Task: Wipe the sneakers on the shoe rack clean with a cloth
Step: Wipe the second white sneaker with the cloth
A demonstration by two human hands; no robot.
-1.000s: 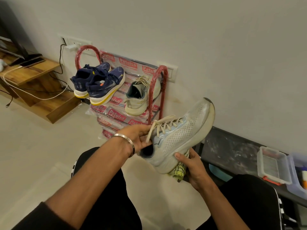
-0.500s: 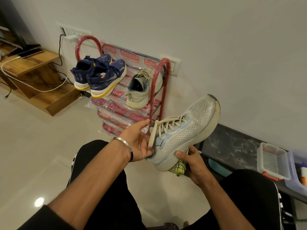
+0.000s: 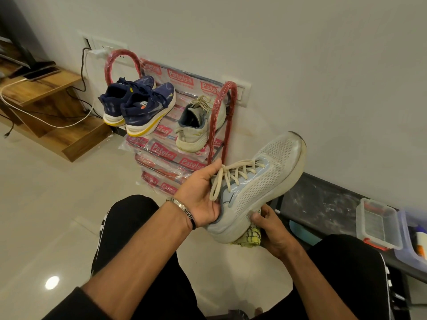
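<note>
A pale grey mesh sneaker (image 3: 261, 183) with cream laces is held in the air over my lap, toe pointing up and right. My left hand (image 3: 201, 192) grips its heel end from the left. My right hand (image 3: 271, 229) presses a yellow checked cloth (image 3: 247, 237) against the underside of the sole; most of the cloth is hidden. On the red-framed shoe rack (image 3: 221, 116) against the wall stand a navy pair (image 3: 141, 107) with yellow-white soles and the matching pale sneaker (image 3: 196, 123).
A wooden stepped unit (image 3: 46, 105) with cables and a phone stands at the left. A dark low bench (image 3: 323, 204) along the wall at the right carries a clear plastic box (image 3: 376, 222) and a lilac tub (image 3: 413, 241). Glossy floor lies to the left.
My left hand has slid from the sneaker's collar to cup its heel. The sneaker has tilted up slightly, and my right hand with the cloth has shifted under the sole.
</note>
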